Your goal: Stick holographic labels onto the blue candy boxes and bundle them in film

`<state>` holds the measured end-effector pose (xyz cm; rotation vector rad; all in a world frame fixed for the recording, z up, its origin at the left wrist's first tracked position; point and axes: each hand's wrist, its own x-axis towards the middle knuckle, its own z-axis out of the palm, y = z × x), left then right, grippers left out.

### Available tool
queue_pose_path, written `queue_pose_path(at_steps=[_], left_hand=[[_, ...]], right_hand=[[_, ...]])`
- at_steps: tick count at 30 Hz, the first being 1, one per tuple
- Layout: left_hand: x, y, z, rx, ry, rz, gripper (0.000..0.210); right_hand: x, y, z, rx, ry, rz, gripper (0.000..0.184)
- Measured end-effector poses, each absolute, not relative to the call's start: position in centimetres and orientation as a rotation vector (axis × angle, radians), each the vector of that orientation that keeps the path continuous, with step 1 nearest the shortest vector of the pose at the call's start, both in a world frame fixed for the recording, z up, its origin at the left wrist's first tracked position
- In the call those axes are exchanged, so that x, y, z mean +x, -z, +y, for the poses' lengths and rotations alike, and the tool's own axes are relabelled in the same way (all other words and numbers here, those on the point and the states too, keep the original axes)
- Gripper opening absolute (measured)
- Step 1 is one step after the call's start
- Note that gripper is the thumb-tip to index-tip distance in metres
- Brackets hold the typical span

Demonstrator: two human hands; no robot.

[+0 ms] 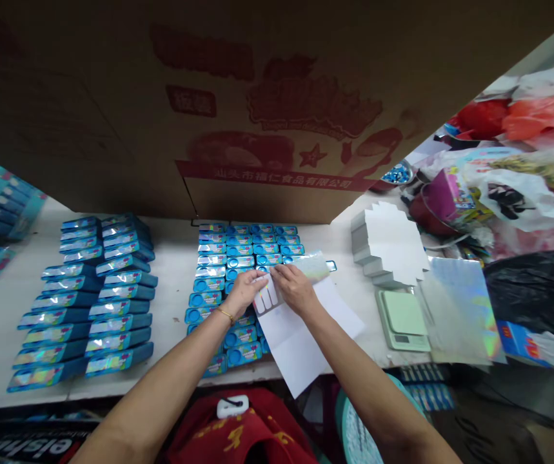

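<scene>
My left hand point(244, 294) has its fingertips pinched together at the upper left edge of a sticker sheet point(300, 338). Whatever lies between those fingertips is too small to make out. On the other side, my right hand point(296, 289) grips the sheet near its top, fingers bent over it. Most of the sheet is white, with a grey patch of white oblong shapes at the left and a shiny holographic strip at the top. Beneath the hands stand rows of small blue boxes point(209, 270) with glossy printed ends, partly covered by sheet and arms.
A large cardboard carton point(257, 193) walls off the back. More blue boxes point(122, 303) stand in two columns at left. At right are stacked white card pieces point(393, 245), a green scale point(402, 320) and holographic sheets point(460, 309). Plastic bags point(523, 193) crowd the far right.
</scene>
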<state>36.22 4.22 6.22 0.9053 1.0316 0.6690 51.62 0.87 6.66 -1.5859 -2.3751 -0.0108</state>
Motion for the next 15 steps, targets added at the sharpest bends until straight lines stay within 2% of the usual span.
queue_pose_path(at_steps=[4, 8, 12, 15], left_hand=[[36.6, -5.3, 3.9, 0.953, -0.651, 1.074, 0.025], [36.9, -3.7, 4.3, 1.264, -0.677, 1.213, 0.015], [35.4, -3.8, 4.5, 1.483, -0.832, 1.238, 0.017], [32.2, -5.4, 3.4, 1.272, -0.956, 1.249, 0.025]], right_hand=[[52.6, -6.4, -0.2, -1.54, 0.022, -2.372, 0.027], [52.3, -10.4, -2.1, -1.626, -0.135, -2.32, 0.022], [49.7, -15.5, -3.7, -1.654, -0.593, -1.915, 0.019], [46.3, -16.2, -3.7, -1.637, -0.994, -1.342, 0.019]])
